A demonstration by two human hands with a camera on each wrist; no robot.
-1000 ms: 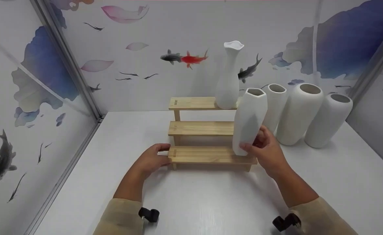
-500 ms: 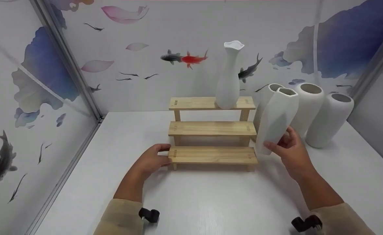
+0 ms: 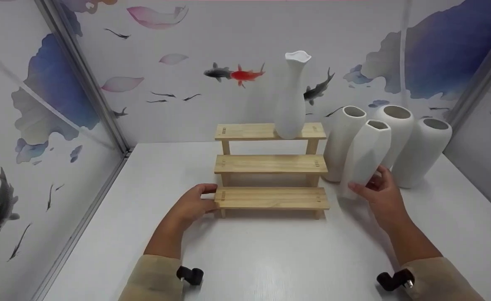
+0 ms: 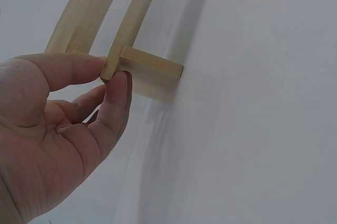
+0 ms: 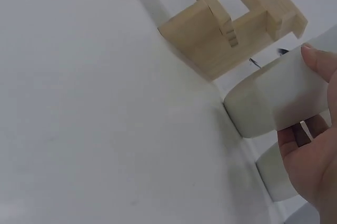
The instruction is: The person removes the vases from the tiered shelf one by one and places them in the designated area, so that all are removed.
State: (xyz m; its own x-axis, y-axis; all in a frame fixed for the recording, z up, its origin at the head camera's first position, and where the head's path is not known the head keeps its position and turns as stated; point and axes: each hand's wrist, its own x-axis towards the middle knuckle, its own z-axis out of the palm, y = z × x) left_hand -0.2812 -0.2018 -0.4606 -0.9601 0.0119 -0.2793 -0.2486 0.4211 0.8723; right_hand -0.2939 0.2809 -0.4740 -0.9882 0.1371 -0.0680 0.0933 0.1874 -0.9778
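Observation:
My right hand grips the lower part of a white faceted vase, thumb on the near side and fingers behind it. The vase stands just right of a three-tier wooden display stand, its base at the white tabletop in the right wrist view. At the stand's left end, my left hand pinches the edge of the lowest shelf between thumb and fingers; the left wrist view shows this pinch on the board's corner. On the top shelf stands a slender white vase with a wavy rim.
Behind the held vase are a slim white vase, a wider rounded one and another rounded one at the right. A patterned wall closes the back. Side panels flank the white table.
My right hand has carried the faceted vase off the right end of the lowest shelf, rightward and down to the tabletop beside the stand. The left hand has stayed on the shelf edge.

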